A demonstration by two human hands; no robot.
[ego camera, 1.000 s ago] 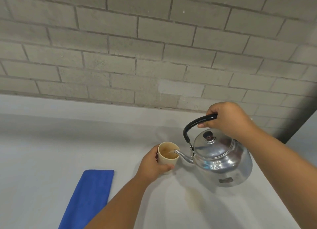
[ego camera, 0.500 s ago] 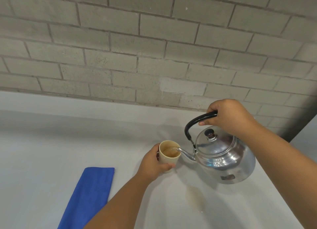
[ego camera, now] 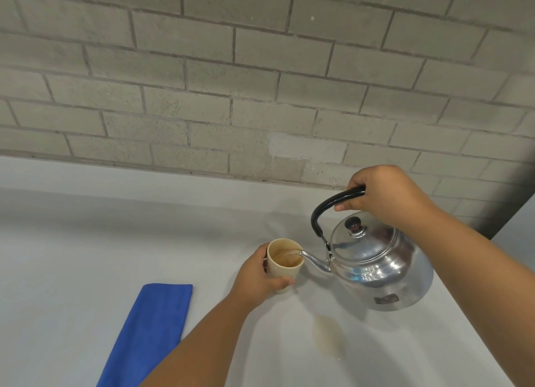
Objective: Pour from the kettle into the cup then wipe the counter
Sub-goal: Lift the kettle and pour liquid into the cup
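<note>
A shiny metal kettle point(ego camera: 379, 270) with a black handle hangs tilted above the grey counter point(ego camera: 72, 256), its spout over the rim of a cream cup point(ego camera: 282, 269). A thin stream runs from the spout into the cup, which holds brownish liquid. My right hand point(ego camera: 382, 195) grips the kettle's handle from above. My left hand point(ego camera: 257, 276) wraps the cup from the left and front, holding it on the counter. A folded blue cloth point(ego camera: 150, 328) lies flat on the counter to the left of my left forearm.
A grey brick wall point(ego camera: 260, 82) rises behind the counter. A faint brownish wet patch point(ego camera: 327, 331) marks the counter in front of the kettle. The counter's right edge point(ego camera: 474, 323) runs diagonally under my right forearm.
The kettle has stayed tilted over the cup with the stream still running. A brownish patch has come into view on the counter below the kettle. Both hands keep their holds.
</note>
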